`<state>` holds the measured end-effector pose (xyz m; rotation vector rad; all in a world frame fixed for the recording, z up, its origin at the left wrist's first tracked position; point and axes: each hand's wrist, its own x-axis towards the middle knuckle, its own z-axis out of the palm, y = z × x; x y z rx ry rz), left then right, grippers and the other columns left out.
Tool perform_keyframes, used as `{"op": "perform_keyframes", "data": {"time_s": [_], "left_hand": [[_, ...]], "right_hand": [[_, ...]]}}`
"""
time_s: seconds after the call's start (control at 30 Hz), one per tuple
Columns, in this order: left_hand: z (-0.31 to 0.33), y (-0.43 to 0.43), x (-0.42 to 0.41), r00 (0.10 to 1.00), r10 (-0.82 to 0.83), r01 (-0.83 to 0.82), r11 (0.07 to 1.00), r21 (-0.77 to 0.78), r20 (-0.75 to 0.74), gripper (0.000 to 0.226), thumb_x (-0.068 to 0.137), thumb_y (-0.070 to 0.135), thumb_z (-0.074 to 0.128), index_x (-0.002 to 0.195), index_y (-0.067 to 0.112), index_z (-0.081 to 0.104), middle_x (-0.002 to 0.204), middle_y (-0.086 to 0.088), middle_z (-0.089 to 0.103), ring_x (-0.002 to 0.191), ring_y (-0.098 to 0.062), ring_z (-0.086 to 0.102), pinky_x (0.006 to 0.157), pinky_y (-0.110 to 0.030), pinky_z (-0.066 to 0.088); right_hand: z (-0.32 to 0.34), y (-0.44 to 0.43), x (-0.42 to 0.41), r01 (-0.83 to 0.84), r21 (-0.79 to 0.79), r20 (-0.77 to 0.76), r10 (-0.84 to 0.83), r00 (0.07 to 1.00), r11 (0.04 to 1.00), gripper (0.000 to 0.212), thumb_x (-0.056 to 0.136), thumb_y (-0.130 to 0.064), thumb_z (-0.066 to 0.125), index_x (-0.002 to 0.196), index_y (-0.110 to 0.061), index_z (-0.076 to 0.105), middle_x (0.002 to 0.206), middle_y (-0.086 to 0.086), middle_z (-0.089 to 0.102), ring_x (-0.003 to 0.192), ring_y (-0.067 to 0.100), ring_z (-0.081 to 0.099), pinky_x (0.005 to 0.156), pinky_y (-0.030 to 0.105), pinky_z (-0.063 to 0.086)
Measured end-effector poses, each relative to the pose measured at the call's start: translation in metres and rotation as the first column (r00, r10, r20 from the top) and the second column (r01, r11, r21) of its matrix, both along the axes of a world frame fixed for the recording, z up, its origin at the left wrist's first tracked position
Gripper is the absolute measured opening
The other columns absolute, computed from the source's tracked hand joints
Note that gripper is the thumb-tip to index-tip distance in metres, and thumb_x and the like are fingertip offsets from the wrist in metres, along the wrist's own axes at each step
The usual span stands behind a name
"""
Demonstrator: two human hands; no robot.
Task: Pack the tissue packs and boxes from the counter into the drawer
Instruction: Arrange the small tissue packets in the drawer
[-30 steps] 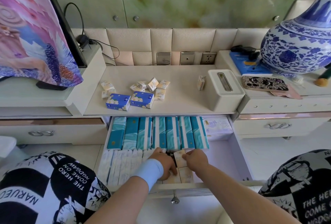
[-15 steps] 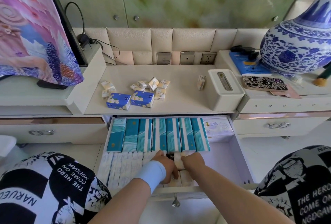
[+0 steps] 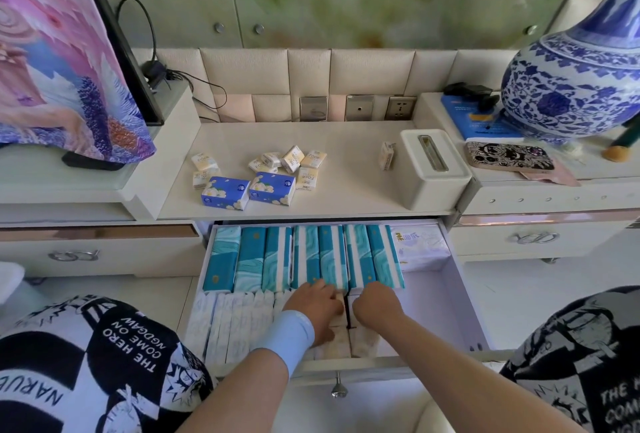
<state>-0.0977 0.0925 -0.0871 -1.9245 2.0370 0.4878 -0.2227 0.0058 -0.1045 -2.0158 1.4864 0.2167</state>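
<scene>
The open drawer (image 3: pixel 465 297) holds a row of teal tissue packs (image 3: pixel 311 256) at the back, a white pack (image 3: pixel 419 246) at the back right, and white packs (image 3: pixel 235 321) on edge at the front left. Small cream packs (image 3: pixel 341 344) lie front middle. My left hand (image 3: pixel 317 304) and right hand (image 3: pixel 375 304) sit side by side on them, fingers curled over their far ends against the teal row. On the counter (image 3: pixel 346 190) lie two blue boxes (image 3: pixel 225 193) (image 3: pixel 272 188), several small cream packs (image 3: pixel 294 162), and one more small pack (image 3: pixel 387 155).
A white tissue dispenser (image 3: pixel 434 169) stands on the counter's right end. Right of it lie a patterned phone (image 3: pixel 507 155), a blue book (image 3: pixel 481 121) and a large blue-and-white vase (image 3: pixel 571 86). A screen (image 3: pixel 69 51) stands at left. My knees flank the drawer.
Both hands have slid away from the drawer's front toward the teal row, taking the small cream packs with them. The counter items have not moved.
</scene>
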Motion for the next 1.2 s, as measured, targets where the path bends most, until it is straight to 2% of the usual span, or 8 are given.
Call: {"op": "perform_keyframes", "data": {"time_s": [0.07,0.17,0.23,0.37,0.53,0.73,0.9,1.2], "left_hand": [[-0.003,-0.002,-0.003,1.000,-0.013,0.013,1.000,0.000,0.004,0.063,0.083,0.051,0.065,0.138,0.024,0.051,0.136,-0.004,0.046,0.125,-0.027,0.037,0.105,-0.041,0.032],[-0.005,-0.005,-0.008,0.999,-0.051,0.051,0.999,-0.004,0.017,0.077,0.077,0.059,0.067,0.142,0.026,0.042,0.137,-0.003,0.044,0.126,-0.026,0.038,0.107,-0.042,0.030],[-0.006,-0.005,-0.008,0.998,-0.061,0.061,0.998,-0.011,0.031,0.077,0.076,0.059,0.068,0.142,0.027,0.042,0.138,-0.004,0.042,0.126,-0.026,0.037,0.107,-0.042,0.029],[-0.006,-0.006,-0.006,0.996,-0.073,0.073,0.997,0.016,0.041,0.076,0.077,0.057,0.068,0.143,0.027,0.044,0.142,-0.004,0.038,0.130,-0.027,0.035,0.109,-0.043,0.027],[0.001,-0.007,-0.006,0.999,-0.038,0.037,0.999,0.021,0.013,0.064,0.083,0.054,0.063,0.138,0.025,0.050,0.137,-0.005,0.046,0.125,-0.027,0.043,0.109,-0.042,0.031],[0.038,-0.031,0.020,0.953,0.187,-0.217,0.970,-0.109,-0.238,0.041,0.089,0.045,0.057,0.127,0.030,0.061,0.125,0.002,0.057,0.114,-0.024,0.057,0.092,-0.036,0.049],[0.089,-0.078,0.065,0.931,0.274,-0.324,0.924,-0.202,-0.241,0.040,0.092,0.046,0.053,0.129,0.032,0.056,0.133,0.004,0.051,0.121,-0.020,0.051,0.099,-0.038,0.045],[0.126,-0.165,0.151,0.925,0.381,-0.373,0.895,-0.246,-0.016,0.058,0.090,0.044,0.054,0.145,0.035,0.035,0.150,0.001,0.032,0.136,-0.025,0.031,0.103,-0.044,0.035]], "right_hand": [[0.004,-0.004,-0.006,0.009,0.044,-0.018,-0.008,1.000,0.999,0.024,0.091,-0.010,0.049,0.109,-0.001,0.063,0.108,0.013,0.065,0.096,0.025,0.062,0.075,0.027,0.048],[0.002,-0.004,-0.013,0.045,0.215,0.146,-0.078,0.986,0.976,0.024,0.083,0.002,0.055,0.095,-0.008,0.073,0.089,0.007,0.069,0.077,0.018,0.061,0.071,0.029,0.056],[0.000,-0.004,-0.017,0.067,0.242,0.205,-0.119,0.972,0.968,0.029,0.081,0.005,0.058,0.095,-0.014,0.075,0.088,0.001,0.070,0.083,0.017,0.065,0.078,0.028,0.057],[0.002,-0.002,-0.018,-0.148,0.019,-0.026,0.148,0.989,0.989,0.025,0.089,-0.007,0.055,0.106,-0.008,0.074,0.110,0.005,0.070,0.105,0.021,0.064,0.090,0.028,0.053],[0.011,0.006,-0.012,-0.471,0.043,-0.210,0.469,0.858,0.881,0.028,0.098,-0.010,0.043,0.110,-0.003,0.067,0.115,0.014,0.066,0.106,0.028,0.061,0.088,0.032,0.048],[0.053,-0.035,0.010,-0.298,-0.179,-0.099,0.285,0.954,0.937,0.024,0.090,-0.024,0.046,0.092,-0.019,0.070,0.091,0.000,0.068,0.079,0.018,0.063,0.063,0.026,0.047],[0.111,-0.096,0.037,-0.219,-0.348,0.028,0.244,0.969,0.911,0.024,0.090,-0.023,0.050,0.103,-0.026,0.069,0.110,-0.001,0.066,0.092,0.020,0.061,0.077,0.027,0.049],[0.126,-0.204,0.077,-0.230,-0.511,-0.077,0.223,0.972,0.828,0.045,0.090,-0.014,0.053,0.135,-0.023,0.052,0.140,0.009,0.037,0.131,0.029,0.036,0.106,0.040,0.042]]}}
